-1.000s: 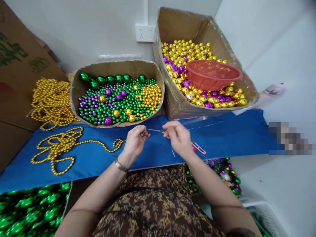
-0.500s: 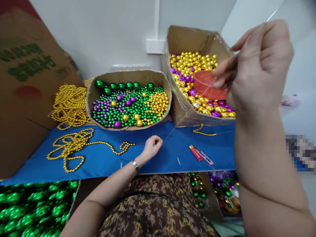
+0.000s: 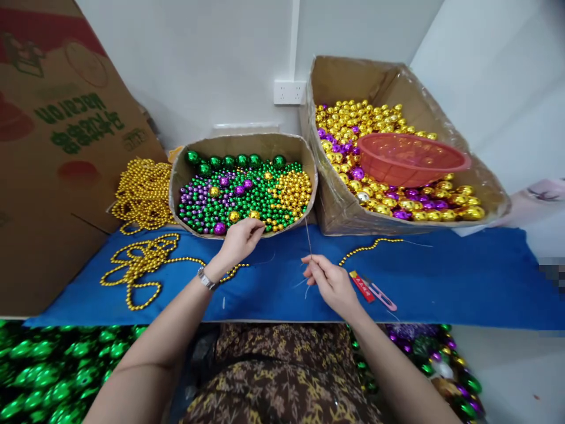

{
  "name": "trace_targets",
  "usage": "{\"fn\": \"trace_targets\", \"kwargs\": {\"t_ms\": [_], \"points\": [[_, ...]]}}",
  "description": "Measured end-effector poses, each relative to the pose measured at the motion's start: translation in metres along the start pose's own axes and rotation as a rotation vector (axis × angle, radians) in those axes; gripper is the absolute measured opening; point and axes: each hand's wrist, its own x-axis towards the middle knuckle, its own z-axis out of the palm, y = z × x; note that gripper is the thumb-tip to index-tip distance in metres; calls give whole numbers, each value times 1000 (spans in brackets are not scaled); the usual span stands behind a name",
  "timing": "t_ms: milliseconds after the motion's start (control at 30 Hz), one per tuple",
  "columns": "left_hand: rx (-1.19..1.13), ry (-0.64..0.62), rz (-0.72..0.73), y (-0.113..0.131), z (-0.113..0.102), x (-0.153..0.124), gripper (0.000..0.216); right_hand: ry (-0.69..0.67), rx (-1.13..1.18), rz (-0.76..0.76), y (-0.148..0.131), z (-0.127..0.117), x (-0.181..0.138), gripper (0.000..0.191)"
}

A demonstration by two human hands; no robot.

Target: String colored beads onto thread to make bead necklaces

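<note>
At the front rim of the small cardboard box (image 3: pixel 247 145), my left hand (image 3: pixel 241 240) has thumb and fingers pinched together. Whatever is between those fingertips is too small to make out. Small green, purple and gold beads (image 3: pixel 291 191) lie in the box just beyond them. Lower and to the right, my right hand (image 3: pixel 330 281) pinches a long thin needle (image 3: pixel 308 238), which points up, with loose thread ends below the fingers. A gold bead strand (image 3: pixel 188 259) runs over the blue cloth and passes partly behind my left wrist; a fine thread trails from its end.
A larger box (image 3: pixel 339 215) at the back right holds gold and purple beads and a red plastic basket (image 3: pixel 412 159). A short gold strand (image 3: pixel 368 248), a red packet (image 3: pixel 362 287) and a pink cutter (image 3: pixel 383 296) lie right of my right hand. A tall carton (image 3: pixel 53 194) stands left.
My right hand has come down from high on the right to just above the cloth. My left hand has moved up and left to the small box's rim. The thread between them is no longer taut.
</note>
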Motion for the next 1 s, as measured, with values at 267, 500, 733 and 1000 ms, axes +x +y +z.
{"fn": "trace_targets", "kwargs": {"t_ms": [267, 500, 733, 1000], "points": [[704, -376, 32, -12, 18, 67, 21, 19, -46, -2, 15, 6, -7, 31], [442, -215, -23, -13, 9, 58, 17, 31, -144, -108, 15, 9, -4, 30], [-938, 37, -407, 16, -7, 15, 26, 101, -251, -259, 9, 17, -1, 26], [-1296, -15, -606, 25, -7, -8, 26, 95, -372, -322, 9, 25, 1, 27]]}}
